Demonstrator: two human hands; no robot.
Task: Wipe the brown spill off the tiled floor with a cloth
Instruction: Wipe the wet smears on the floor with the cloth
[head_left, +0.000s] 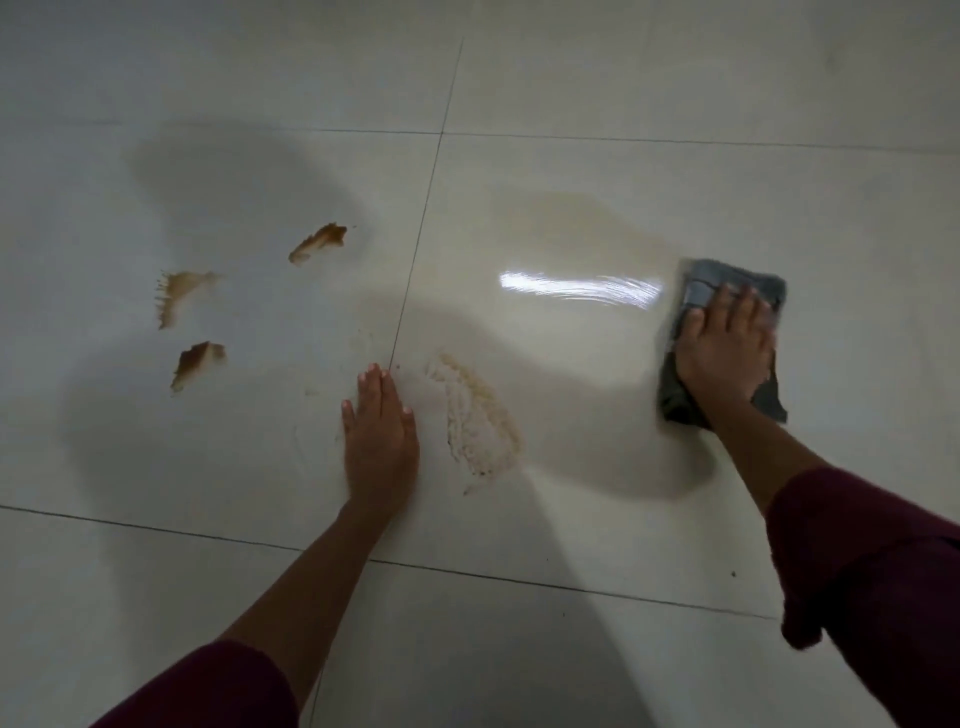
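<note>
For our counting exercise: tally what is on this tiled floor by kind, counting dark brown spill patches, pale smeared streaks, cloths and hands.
Dark brown spill patches: 3
Pale smeared streaks: 1
Grey cloths: 1
Hands: 2, left hand, right hand
Total: 7
</note>
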